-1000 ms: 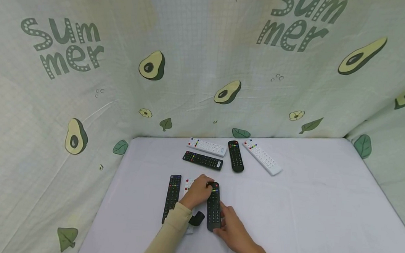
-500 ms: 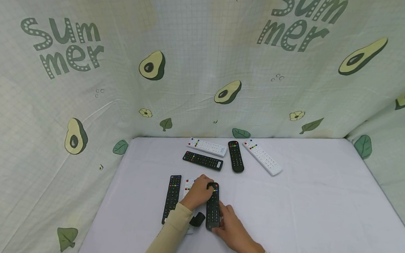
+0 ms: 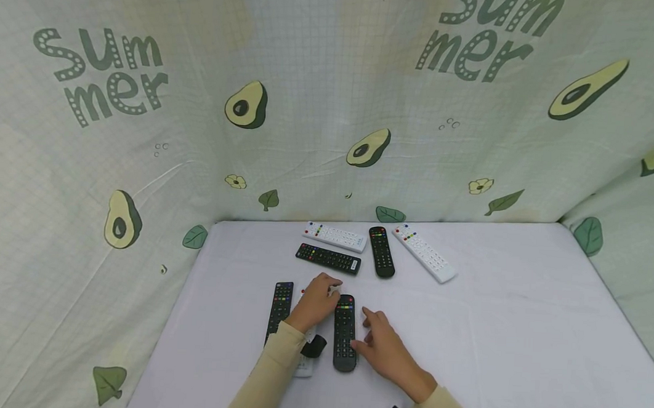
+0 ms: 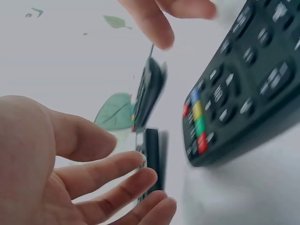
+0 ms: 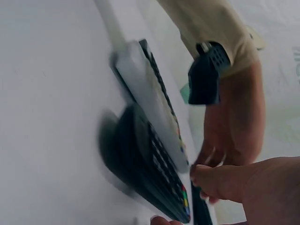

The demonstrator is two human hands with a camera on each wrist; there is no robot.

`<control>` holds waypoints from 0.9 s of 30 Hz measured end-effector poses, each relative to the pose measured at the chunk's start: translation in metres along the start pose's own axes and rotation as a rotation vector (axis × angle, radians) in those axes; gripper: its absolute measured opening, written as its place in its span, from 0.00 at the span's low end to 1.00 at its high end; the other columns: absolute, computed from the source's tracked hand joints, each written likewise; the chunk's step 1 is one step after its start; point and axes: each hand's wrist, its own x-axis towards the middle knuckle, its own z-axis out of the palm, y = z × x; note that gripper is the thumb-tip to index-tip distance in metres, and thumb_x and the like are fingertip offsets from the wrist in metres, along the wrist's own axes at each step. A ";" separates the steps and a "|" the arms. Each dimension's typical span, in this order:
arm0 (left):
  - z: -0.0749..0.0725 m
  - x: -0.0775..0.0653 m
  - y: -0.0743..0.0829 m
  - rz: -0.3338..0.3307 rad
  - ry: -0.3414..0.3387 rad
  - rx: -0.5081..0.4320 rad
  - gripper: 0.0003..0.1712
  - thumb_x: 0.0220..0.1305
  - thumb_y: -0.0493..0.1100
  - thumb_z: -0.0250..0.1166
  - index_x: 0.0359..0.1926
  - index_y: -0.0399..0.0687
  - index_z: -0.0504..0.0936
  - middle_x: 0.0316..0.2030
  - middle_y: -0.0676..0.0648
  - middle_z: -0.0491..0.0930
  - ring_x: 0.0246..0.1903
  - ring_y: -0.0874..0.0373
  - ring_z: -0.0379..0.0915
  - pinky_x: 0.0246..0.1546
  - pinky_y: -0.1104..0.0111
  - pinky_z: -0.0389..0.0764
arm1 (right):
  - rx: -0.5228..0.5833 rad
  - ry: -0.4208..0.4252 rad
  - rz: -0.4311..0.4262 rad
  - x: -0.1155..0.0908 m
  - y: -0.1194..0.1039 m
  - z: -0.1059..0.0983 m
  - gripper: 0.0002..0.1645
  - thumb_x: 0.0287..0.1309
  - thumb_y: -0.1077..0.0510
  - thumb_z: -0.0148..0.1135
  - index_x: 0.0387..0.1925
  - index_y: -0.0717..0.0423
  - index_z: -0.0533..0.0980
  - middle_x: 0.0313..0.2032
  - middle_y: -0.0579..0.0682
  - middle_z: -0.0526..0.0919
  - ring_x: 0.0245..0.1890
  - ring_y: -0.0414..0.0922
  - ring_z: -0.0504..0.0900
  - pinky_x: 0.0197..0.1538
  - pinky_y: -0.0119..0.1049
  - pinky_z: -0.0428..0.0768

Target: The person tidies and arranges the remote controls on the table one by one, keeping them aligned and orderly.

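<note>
A black remote control [image 3: 344,337] with a row of coloured buttons lies lengthwise on the white table between the two hands. My left hand [image 3: 315,302] hovers by its upper left end, thumb and fingers apart with nothing between them, as the left wrist view shows too. To the right is my right hand [image 3: 387,350], fingers spread, its thumb tip overlapping the remote's right edge. Beneath my left forearm a white remote [image 3: 304,368] is partly hidden. Another black remote [image 3: 281,301] lies left of it, its lower part covered by the sleeve.
Toward the back lie a white remote [image 3: 334,236], a black remote [image 3: 328,259], a rounded black remote [image 3: 382,252] and a slanted white remote [image 3: 424,253]. Behind the table [image 3: 520,337] hangs a printed cloth [image 3: 310,104]. Black wrist cameras [image 3: 314,346] sit on both wrists.
Both hands have come off the middle black remote. The left has moved slightly up and left, the right has spread its fingers and drawn to the right. The remote stays nearly in place.
</note>
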 end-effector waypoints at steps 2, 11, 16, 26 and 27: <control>-0.007 0.004 -0.004 -0.001 0.032 -0.022 0.16 0.64 0.40 0.54 0.51 0.43 0.79 0.45 0.47 0.75 0.45 0.55 0.72 0.44 0.61 0.75 | -0.017 0.029 0.020 0.007 0.000 -0.006 0.42 0.52 0.56 0.67 0.63 0.70 0.59 0.43 0.55 0.71 0.34 0.40 0.73 0.31 0.30 0.76; -0.036 0.029 -0.036 -0.076 0.199 -0.138 0.16 0.64 0.40 0.55 0.52 0.43 0.77 0.45 0.46 0.75 0.44 0.53 0.69 0.43 0.60 0.73 | -0.018 0.163 0.037 0.044 0.008 -0.019 0.35 0.55 0.59 0.64 0.61 0.65 0.62 0.45 0.58 0.71 0.40 0.48 0.76 0.40 0.39 0.78; -0.042 0.045 -0.051 -0.137 0.282 -0.207 0.20 0.62 0.39 0.56 0.56 0.37 0.73 0.45 0.42 0.73 0.44 0.49 0.68 0.46 0.57 0.71 | -0.035 0.202 0.046 0.065 0.012 -0.018 0.32 0.56 0.58 0.63 0.60 0.63 0.64 0.45 0.57 0.70 0.40 0.47 0.76 0.40 0.39 0.78; -0.043 0.061 -0.066 -0.273 0.313 -0.210 0.27 0.61 0.40 0.54 0.61 0.37 0.67 0.57 0.36 0.68 0.57 0.42 0.62 0.57 0.52 0.65 | -0.015 0.190 0.112 0.101 0.016 -0.011 0.37 0.58 0.57 0.61 0.65 0.63 0.58 0.50 0.60 0.66 0.39 0.44 0.74 0.37 0.36 0.76; -0.043 0.061 -0.066 -0.281 0.306 -0.217 0.27 0.61 0.40 0.54 0.61 0.37 0.67 0.57 0.36 0.68 0.58 0.42 0.62 0.58 0.52 0.64 | -0.030 0.193 0.106 0.104 0.017 -0.009 0.38 0.58 0.57 0.61 0.65 0.64 0.58 0.49 0.60 0.66 0.37 0.44 0.73 0.36 0.35 0.76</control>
